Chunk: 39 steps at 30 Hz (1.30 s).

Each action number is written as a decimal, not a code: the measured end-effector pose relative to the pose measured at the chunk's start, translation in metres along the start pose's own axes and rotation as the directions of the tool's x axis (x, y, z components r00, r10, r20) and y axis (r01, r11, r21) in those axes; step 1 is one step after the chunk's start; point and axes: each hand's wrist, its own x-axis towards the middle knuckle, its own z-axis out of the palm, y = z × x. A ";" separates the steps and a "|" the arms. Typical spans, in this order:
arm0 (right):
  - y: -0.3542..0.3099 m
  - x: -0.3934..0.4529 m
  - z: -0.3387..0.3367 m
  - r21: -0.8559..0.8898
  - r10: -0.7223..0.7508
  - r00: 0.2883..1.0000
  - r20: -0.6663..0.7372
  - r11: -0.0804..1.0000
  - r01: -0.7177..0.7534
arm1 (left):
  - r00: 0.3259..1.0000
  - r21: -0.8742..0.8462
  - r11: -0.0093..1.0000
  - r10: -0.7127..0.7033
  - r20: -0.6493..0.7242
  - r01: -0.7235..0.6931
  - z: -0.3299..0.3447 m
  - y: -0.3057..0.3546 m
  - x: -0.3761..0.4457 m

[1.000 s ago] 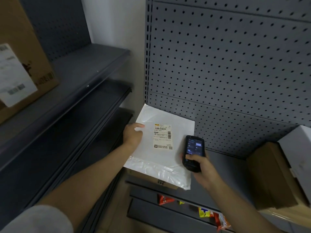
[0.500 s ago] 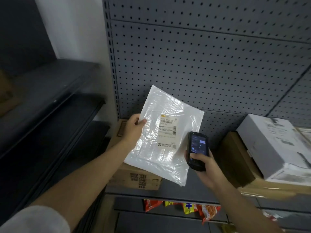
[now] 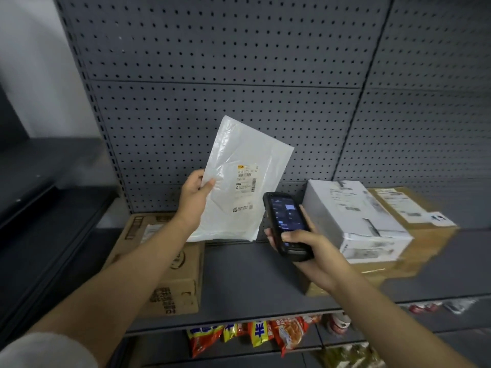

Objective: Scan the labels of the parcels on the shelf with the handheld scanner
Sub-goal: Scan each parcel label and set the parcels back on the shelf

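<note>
My left hand pinches the left edge of a flat white plastic mailer and holds it upright above the grey shelf, its printed label facing me. My right hand grips a black handheld scanner with a lit screen, just right of and below the mailer. On the shelf lie a brown cardboard box at the left, a white box on the right and a brown box beside and beneath it, each with a label.
A grey pegboard panel backs the shelf. Colourful snack packets fill the shelf below. A dark shelving unit stands at the left, next to a white wall.
The view has swung right and the left-hand shelves have slid out of sight. My left hand has lifted the mailer higher and tilted it upright; the scanner has stayed beside it.
</note>
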 end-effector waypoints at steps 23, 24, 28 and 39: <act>-0.063 -0.074 -0.011 -0.013 0.077 0.993 0.093 0.997 -0.076 | 0.979 -0.065 0.989 0.118 -0.167 -0.130 0.089 0.024 -0.064; -0.064 -0.074 -0.011 -0.014 0.077 0.993 0.089 0.997 -0.076 | 0.978 -0.070 0.989 0.118 -0.170 -0.131 0.090 0.024 -0.064; -0.066 -0.074 -0.011 -0.030 0.076 0.994 0.081 0.997 -0.073 | 0.979 -0.058 0.990 0.115 -0.168 -0.127 0.092 0.024 -0.064; -0.065 -0.075 -0.012 0.012 0.071 0.993 0.093 0.997 -0.072 | 0.980 -0.062 0.992 0.101 -0.170 -0.113 0.095 0.025 -0.063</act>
